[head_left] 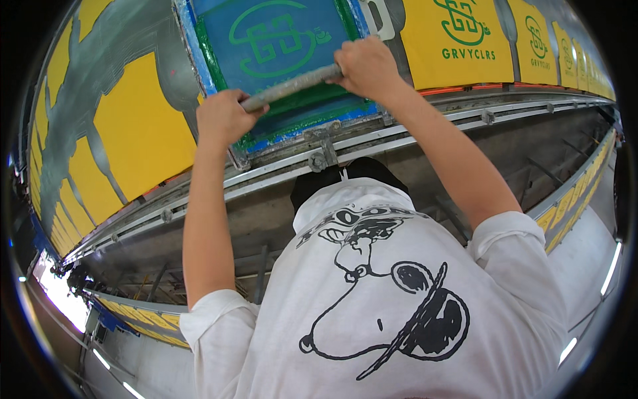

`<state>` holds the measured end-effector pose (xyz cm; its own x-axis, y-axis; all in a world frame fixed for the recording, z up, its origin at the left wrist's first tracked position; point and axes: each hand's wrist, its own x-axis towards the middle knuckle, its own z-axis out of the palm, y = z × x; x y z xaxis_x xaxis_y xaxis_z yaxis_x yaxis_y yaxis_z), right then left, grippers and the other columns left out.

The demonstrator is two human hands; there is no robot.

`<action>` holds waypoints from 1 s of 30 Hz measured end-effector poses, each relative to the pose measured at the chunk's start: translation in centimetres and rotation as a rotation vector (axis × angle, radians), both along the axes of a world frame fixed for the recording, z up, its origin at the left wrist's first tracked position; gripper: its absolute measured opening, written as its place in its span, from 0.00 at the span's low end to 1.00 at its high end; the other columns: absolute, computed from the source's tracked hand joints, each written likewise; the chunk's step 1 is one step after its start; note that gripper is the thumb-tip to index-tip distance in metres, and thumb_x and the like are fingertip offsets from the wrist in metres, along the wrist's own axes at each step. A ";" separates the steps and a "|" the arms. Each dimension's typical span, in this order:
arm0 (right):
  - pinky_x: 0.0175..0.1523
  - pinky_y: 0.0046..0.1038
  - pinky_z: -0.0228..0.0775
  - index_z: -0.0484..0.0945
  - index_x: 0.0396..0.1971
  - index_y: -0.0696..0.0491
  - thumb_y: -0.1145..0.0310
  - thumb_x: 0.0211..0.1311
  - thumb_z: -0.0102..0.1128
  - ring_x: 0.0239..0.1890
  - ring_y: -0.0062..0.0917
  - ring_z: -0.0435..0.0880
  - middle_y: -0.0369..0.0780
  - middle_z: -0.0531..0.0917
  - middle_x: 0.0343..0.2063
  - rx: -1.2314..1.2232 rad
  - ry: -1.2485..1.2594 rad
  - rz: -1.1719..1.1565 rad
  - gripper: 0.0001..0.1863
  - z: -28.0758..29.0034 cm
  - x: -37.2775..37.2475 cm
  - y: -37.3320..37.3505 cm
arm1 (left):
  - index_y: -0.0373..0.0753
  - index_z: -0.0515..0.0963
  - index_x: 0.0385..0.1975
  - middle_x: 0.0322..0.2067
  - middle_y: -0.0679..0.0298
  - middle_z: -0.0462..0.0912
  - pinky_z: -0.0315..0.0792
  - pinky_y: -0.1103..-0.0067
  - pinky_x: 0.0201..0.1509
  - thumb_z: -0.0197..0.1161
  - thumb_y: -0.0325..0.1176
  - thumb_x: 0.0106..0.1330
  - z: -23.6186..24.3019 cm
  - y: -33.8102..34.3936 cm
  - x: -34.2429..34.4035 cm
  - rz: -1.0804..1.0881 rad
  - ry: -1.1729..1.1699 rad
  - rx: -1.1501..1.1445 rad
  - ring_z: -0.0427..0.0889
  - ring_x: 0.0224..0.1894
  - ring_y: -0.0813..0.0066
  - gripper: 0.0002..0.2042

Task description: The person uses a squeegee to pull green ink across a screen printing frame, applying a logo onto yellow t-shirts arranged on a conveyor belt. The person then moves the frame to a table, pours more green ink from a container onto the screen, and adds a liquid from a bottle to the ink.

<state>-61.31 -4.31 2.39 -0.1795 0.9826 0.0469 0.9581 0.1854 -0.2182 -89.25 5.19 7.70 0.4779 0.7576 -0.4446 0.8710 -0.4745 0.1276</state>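
Observation:
Both my hands grip a long grey squeegee (292, 88) that lies slantwise across a screen-printing frame. My left hand (227, 118) is closed round its near left end. Farther off, my right hand (372, 70) is closed round the right end. Beneath the squeegee is the screen frame (271, 141), blue and green at its edges, with a green design showing on its blue mesh (219, 26). Green ink (312, 108) lies on the near part of the mesh. The squeegee's lower edge cannot be made out.
Yellow fabric pieces (136, 126) lie flat on the grey table to the left. More yellow pieces (458, 50), printed in green, line the right. A metal rail (246, 183) runs along the table's near edge, with a clamp (322, 156) at the frame. A white handle (380, 20) stands at the frame's right.

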 end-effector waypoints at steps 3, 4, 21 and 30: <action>0.43 0.35 0.69 0.81 0.25 0.50 0.54 0.44 0.78 0.34 0.33 0.83 0.37 0.80 0.26 0.026 0.059 -0.026 0.18 0.3 -1.3 -4.3 | 0.43 0.88 0.33 0.30 0.56 0.88 0.79 0.61 0.42 0.73 0.57 0.53 0.1 -3.8 -1.0 0.016 -0.031 -0.008 0.86 0.38 0.53 0.22; 0.44 0.35 0.69 0.82 0.26 0.50 0.54 0.45 0.77 0.36 0.32 0.83 0.37 0.81 0.28 0.004 0.037 -0.032 0.17 0.5 -1.6 -4.9 | 0.43 0.88 0.33 0.30 0.56 0.88 0.79 0.60 0.42 0.73 0.56 0.53 0.1 -4.4 -1.2 0.020 -0.048 -0.006 0.86 0.38 0.53 0.21; 0.47 0.39 0.64 0.84 0.24 0.50 0.41 0.45 0.75 0.32 0.37 0.84 0.40 0.83 0.22 -0.088 -0.003 -0.076 0.25 2.0 2.0 9.2 | 0.39 0.88 0.32 0.32 0.52 0.88 0.80 0.61 0.43 0.65 0.66 0.58 2.5 9.7 1.9 -0.080 0.081 -0.018 0.88 0.40 0.51 0.30; 0.45 0.39 0.68 0.85 0.25 0.50 0.39 0.46 0.74 0.32 0.37 0.85 0.39 0.84 0.23 -0.045 -0.137 -0.131 0.27 0.9 5.0 22.9 | 0.39 0.87 0.31 0.32 0.53 0.88 0.79 0.62 0.45 0.65 0.67 0.57 0.3 22.9 4.6 -0.094 0.029 0.069 0.87 0.41 0.52 0.31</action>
<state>-56.32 18.54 3.27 -0.0511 0.9986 -0.0141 0.9948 0.0497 -0.0889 -84.68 28.06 7.97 0.5360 0.7393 -0.4077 0.8250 -0.5611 0.0673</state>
